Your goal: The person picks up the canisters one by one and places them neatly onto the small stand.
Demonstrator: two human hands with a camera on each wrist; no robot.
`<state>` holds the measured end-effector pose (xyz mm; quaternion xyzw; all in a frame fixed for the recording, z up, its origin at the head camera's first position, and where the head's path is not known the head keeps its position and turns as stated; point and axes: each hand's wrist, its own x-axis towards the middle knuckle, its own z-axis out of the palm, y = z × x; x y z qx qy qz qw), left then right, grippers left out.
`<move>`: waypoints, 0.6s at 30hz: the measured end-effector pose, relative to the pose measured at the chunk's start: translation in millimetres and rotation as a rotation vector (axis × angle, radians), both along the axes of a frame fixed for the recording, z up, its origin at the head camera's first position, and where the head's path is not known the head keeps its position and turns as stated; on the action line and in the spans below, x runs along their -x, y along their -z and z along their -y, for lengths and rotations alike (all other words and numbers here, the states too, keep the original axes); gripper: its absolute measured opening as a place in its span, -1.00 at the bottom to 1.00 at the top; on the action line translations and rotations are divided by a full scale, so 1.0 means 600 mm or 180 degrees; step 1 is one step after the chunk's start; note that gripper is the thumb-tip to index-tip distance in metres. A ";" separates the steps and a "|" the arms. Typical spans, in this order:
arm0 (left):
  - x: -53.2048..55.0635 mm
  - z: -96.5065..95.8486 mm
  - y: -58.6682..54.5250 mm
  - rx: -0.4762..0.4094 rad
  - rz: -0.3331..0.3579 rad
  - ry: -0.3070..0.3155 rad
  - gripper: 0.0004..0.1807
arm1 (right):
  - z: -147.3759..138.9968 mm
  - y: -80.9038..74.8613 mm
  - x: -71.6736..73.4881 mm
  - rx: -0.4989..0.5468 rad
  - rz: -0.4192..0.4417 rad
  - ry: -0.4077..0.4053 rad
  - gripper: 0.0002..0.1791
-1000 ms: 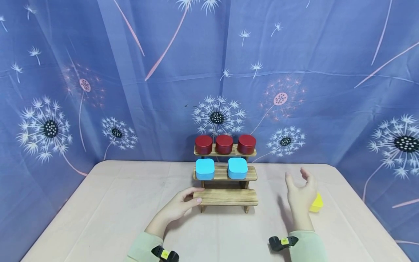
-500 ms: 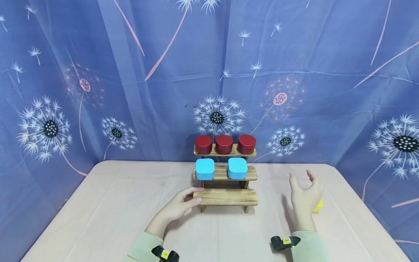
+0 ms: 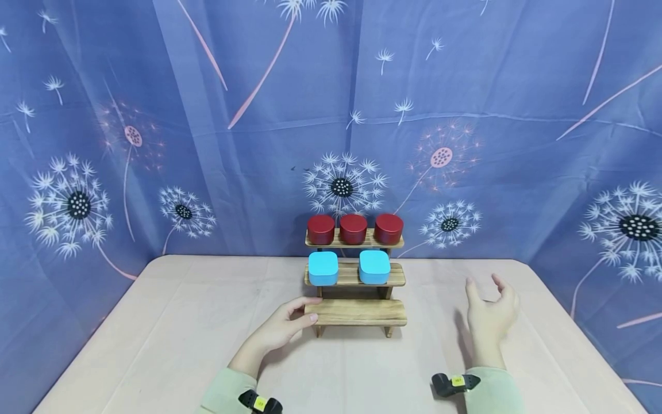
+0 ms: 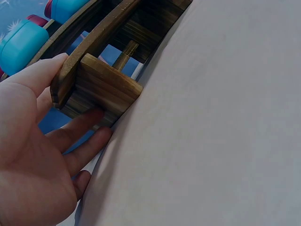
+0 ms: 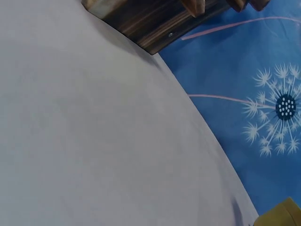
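Observation:
A three-tier wooden stand (image 3: pixel 355 311) sits in the middle of the table. My left hand (image 3: pixel 281 326) holds the left end of its lowest shelf, thumb at the front edge; in the left wrist view, fingers (image 4: pixel 77 129) lie against the side panel. Three round red tins (image 3: pixel 353 229) line the top shelf. On the middle shelf stand two light-blue boxes (image 3: pixel 374 267), with a gap to their right. Right of the stand, my right hand (image 3: pixel 491 316) is raised with thumb and fingers spread apart. A yellow box (image 5: pixel 281 215) shows in the right wrist view's bottom corner; the hand hides it in the head view.
A pale cloth covers the table (image 3: pixel 207 310). Blue curtains (image 3: pixel 258 172) with dandelion prints hang behind it and along both sides. The lowest shelf carries nothing.
My right hand has moved right and slightly down toward the viewer, and now covers the yellow box in the head view. My left hand keeps its place on the stand.

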<state>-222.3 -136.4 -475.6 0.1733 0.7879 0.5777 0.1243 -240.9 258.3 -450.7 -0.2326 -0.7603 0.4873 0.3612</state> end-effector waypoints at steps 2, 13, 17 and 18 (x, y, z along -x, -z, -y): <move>-0.001 0.000 -0.001 -0.0001 -0.0004 -0.0003 -0.53 | -0.004 0.002 0.000 0.0025 0.0022 0.0012 -0.37; -0.005 -0.001 -0.008 -0.0061 0.0044 -0.0018 -0.53 | -0.013 0.005 -0.009 0.0383 0.0468 0.0149 -0.37; -0.002 0.002 0.000 -0.0082 0.0001 0.0015 -0.51 | -0.016 0.012 -0.007 0.0531 0.0493 0.0164 -0.39; -0.002 0.003 0.000 -0.0094 -0.0013 0.0021 -0.50 | -0.016 0.014 -0.006 0.0537 0.0497 0.0120 -0.40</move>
